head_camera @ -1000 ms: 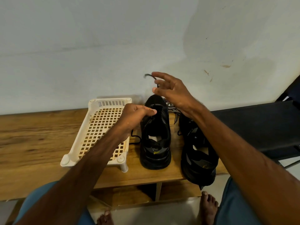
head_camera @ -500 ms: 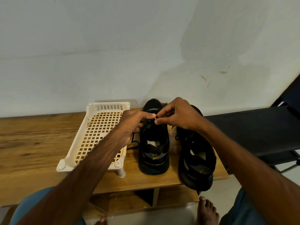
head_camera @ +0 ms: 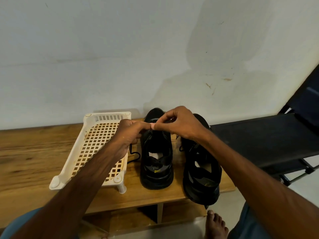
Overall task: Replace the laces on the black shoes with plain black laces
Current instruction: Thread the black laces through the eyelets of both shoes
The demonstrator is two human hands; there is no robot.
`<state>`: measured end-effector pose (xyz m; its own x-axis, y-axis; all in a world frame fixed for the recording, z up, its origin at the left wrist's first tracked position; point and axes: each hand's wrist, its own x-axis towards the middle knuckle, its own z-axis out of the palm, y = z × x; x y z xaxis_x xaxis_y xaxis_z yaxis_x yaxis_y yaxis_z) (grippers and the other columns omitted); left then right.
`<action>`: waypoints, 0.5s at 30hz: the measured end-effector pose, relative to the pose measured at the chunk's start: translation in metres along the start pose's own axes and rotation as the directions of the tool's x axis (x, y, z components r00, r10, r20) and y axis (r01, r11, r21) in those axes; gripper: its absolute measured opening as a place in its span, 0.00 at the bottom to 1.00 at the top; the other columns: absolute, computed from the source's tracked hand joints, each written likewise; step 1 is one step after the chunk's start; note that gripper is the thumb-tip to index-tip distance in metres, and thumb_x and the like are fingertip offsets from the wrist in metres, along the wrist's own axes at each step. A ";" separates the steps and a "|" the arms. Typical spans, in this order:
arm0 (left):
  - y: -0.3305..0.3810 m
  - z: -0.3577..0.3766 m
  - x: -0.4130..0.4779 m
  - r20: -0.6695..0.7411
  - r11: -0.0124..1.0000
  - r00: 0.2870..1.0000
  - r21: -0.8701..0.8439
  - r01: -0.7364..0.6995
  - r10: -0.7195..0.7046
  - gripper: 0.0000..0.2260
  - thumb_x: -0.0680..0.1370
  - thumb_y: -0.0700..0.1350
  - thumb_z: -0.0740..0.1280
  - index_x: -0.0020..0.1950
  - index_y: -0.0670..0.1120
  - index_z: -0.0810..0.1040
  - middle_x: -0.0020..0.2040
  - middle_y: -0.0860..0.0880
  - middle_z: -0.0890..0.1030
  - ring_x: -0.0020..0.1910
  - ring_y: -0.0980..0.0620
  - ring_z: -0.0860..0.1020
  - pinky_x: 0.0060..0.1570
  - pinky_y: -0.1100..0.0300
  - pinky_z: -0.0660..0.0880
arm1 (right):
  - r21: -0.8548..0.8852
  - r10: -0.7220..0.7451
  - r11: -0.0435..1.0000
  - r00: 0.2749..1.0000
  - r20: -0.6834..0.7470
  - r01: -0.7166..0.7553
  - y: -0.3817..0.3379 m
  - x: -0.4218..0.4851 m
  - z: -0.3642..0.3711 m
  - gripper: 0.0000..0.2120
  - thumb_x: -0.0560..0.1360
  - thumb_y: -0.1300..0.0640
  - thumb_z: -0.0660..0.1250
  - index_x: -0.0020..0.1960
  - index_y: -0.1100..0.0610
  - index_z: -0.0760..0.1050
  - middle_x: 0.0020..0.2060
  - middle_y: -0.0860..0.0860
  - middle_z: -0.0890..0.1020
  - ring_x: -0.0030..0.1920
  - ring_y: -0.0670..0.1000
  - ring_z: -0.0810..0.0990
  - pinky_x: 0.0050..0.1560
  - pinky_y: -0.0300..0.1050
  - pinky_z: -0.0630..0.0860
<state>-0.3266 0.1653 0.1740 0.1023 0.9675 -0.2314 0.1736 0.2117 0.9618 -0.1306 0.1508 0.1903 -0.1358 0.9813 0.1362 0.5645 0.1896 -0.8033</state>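
You are sitting at a wooden table [head_camera: 34, 152] set against the wall, with a dark chair [head_camera: 259, 140] just beside its right edge. A white lattice rack [head_camera: 89, 118] is standing near the back edge. One black shoe [head_camera: 156, 173] is sitting just right of the rack, and the second black shoe [head_camera: 202, 183] is overhanging the front right corner. Your left hand [head_camera: 131, 135] and right hand [head_camera: 181, 125] are meeting over the first shoe's tongue, fingers curled, thumbs and forefingers pinching the black lace [head_camera: 135, 155], fingertips touching. The lace is trailing down between rack and shoe.
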 end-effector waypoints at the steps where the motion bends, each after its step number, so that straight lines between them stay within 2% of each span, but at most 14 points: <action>1: 0.000 0.000 0.000 0.013 1.000 1.000 -0.016 0.012 -0.012 0.07 0.73 0.45 0.76 0.47 0.42 0.86 0.29 0.55 0.80 0.24 0.62 0.73 0.23 0.69 0.65 | -0.071 -0.012 0.997 1.000 0.027 0.014 0.000 -0.001 0.002 0.09 0.70 0.49 0.80 0.45 0.54 0.87 0.37 0.46 0.86 0.37 0.43 0.84 0.38 0.36 0.80; 4: 0.000 -0.001 -0.001 0.027 1.000 0.999 -0.020 0.019 -0.019 0.08 0.73 0.45 0.76 0.48 0.42 0.86 0.29 0.54 0.80 0.22 0.62 0.72 0.21 0.69 0.63 | -0.137 -0.008 0.991 1.000 -0.009 0.007 -0.001 0.000 0.005 0.05 0.72 0.54 0.79 0.44 0.55 0.88 0.36 0.48 0.87 0.37 0.46 0.85 0.42 0.43 0.83; 8: 0.001 -0.002 -0.002 0.029 1.000 0.999 -0.023 0.020 -0.020 0.06 0.73 0.46 0.76 0.45 0.44 0.87 0.29 0.56 0.80 0.22 0.63 0.73 0.20 0.70 0.64 | -0.138 0.004 0.990 0.999 -0.033 -0.009 -0.002 0.000 -0.007 0.05 0.73 0.54 0.76 0.41 0.54 0.87 0.37 0.45 0.87 0.36 0.39 0.83 0.39 0.38 0.79; 10: 0.002 -0.002 -0.003 0.032 1.000 0.999 -0.012 0.023 -0.023 0.06 0.74 0.46 0.76 0.46 0.44 0.87 0.29 0.57 0.81 0.22 0.64 0.73 0.21 0.71 0.65 | -0.089 0.026 0.996 0.999 -0.035 -0.029 0.000 -0.001 -0.014 0.06 0.75 0.55 0.75 0.41 0.56 0.86 0.35 0.48 0.87 0.37 0.44 0.85 0.40 0.39 0.81; 12: 0.003 0.000 -0.004 0.028 1.000 0.999 -0.006 0.027 -0.027 0.08 0.74 0.47 0.76 0.48 0.43 0.87 0.29 0.57 0.80 0.22 0.64 0.74 0.22 0.71 0.65 | -0.060 0.048 0.997 0.999 -0.006 -0.048 0.001 -0.002 -0.017 0.05 0.76 0.56 0.74 0.44 0.57 0.85 0.37 0.51 0.87 0.40 0.50 0.87 0.40 0.43 0.84; 15: 0.004 0.000 -0.004 0.017 0.999 0.999 -0.014 0.034 -0.034 0.09 0.73 0.47 0.77 0.48 0.42 0.86 0.29 0.57 0.80 0.22 0.63 0.73 0.21 0.71 0.65 | -0.080 0.032 0.996 0.995 0.090 -0.025 0.001 -0.004 -0.012 0.07 0.75 0.53 0.76 0.51 0.54 0.84 0.42 0.49 0.86 0.41 0.48 0.86 0.39 0.42 0.84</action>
<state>-0.3260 0.1617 0.1784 0.1128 0.9572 -0.2665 0.1638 0.2467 0.9552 -0.1199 0.1477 0.1964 -0.1905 0.9800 0.0578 0.6311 0.1673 -0.7574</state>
